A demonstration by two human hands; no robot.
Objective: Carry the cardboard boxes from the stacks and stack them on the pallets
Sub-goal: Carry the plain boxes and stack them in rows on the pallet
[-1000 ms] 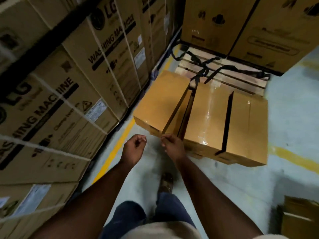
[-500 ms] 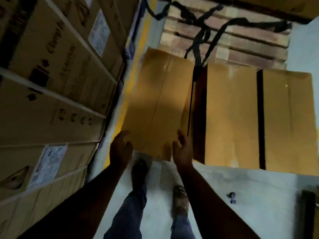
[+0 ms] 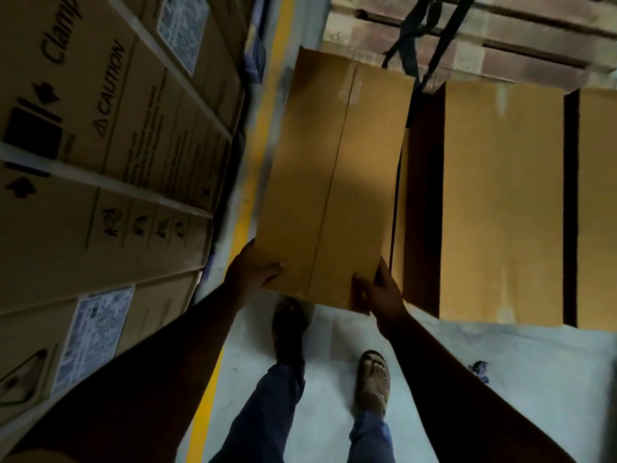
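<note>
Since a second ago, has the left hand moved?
Yes. The left hand has gone forward from open air to grip the near left corner of the tilted box, beside the yellow floor line.

A wall of printed cartons closes the left side, leaving only a narrow strip of floor with a yellow line between it and the tilted box. On the right, a second box stands just beside it across a dark gap. Beyond, black straps lie over the pallet slats. Pale floor near the feet lies open.
</note>
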